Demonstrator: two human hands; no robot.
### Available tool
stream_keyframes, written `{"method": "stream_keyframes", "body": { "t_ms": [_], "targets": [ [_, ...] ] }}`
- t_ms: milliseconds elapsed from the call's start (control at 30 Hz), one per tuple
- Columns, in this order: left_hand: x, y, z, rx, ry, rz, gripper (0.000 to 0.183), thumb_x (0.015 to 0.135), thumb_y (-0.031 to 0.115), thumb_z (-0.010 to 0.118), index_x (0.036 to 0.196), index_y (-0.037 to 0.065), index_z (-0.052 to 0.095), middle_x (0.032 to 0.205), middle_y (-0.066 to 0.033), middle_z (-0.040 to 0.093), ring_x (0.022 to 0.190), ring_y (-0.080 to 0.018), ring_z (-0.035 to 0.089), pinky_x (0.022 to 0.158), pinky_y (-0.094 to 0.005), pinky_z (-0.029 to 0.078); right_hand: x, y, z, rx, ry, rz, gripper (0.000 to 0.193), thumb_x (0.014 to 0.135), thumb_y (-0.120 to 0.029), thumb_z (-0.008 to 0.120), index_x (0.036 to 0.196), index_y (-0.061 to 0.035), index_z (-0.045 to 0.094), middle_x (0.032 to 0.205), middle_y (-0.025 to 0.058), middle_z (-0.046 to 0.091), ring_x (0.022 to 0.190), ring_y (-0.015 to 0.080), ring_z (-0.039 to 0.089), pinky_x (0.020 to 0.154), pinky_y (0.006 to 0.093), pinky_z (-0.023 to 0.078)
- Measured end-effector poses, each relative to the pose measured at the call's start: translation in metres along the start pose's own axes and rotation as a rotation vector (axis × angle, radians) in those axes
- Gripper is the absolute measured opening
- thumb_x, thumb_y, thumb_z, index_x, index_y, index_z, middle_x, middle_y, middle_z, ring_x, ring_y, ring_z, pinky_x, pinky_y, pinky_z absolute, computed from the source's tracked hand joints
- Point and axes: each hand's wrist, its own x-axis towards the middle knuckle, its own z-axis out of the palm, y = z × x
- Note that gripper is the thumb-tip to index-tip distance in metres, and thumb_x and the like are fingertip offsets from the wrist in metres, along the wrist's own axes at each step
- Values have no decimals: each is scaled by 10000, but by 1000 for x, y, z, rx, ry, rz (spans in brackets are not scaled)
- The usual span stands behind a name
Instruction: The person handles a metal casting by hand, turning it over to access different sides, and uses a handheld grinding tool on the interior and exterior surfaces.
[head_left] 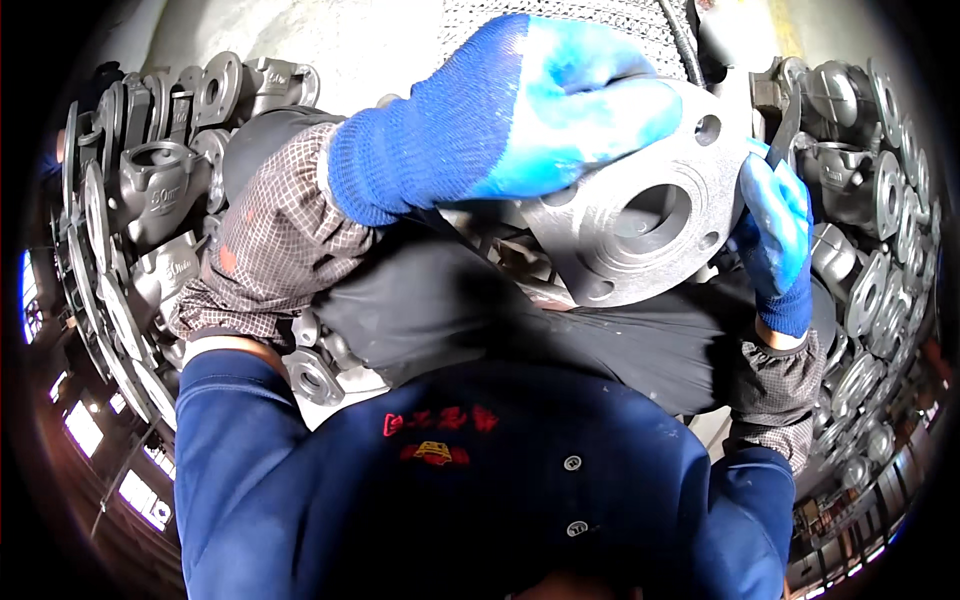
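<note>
A grey flanged metal casting (pixel 600 240), resembling a valve body, is tilted in front of me above my lap. Its face has a round central bore and several bolt holes around it. My left hand (pixel 580 120), in a blue coated knit glove, is closed over the casting's upper left edge. At the casting's right side is my right hand (pixel 776 215), gloved the same way, its fingers bent against that edge and its thumb hidden. Just beyond those fingers rises a dark flat strip (pixel 786 125); whether it is held I cannot tell.
Flanged castings (pixel 160 190) are piled at my left, and a similar stack (pixel 860 185) stands at my right. A perforated, mesh-like surface (pixel 590 18) lies ahead, with a dark cable (pixel 680 40) across it. Below my left forearm lies a small flanged part (pixel 313 376).
</note>
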Motion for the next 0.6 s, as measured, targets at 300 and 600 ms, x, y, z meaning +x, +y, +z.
{"method": "stream_keyframes", "body": {
  "t_ms": [300, 600],
  "targets": [
    [-61, -54, -14, -547, 176, -444, 525, 944, 450, 508, 1151, -19, 621, 712, -44, 586, 464, -57, 512, 431, -192, 444, 28, -36, 38, -394, -13, -618, 381, 808, 94, 559, 1177, 7, 594, 1159, 191, 620, 727, 204, 636, 615, 285, 532],
    [-79, -138, -13, -574, 259, -637, 307, 951, 238, 560, 1163, 33, 645, 1005, -58, 694, 681, -85, 601, 597, -223, 499, 83, -71, 104, 463, 54, -260, 295, 903, -259, 599, 1036, 2, 635, 766, -7, 531, 614, 33, 466, 533, 190, 383]
  ]
}}
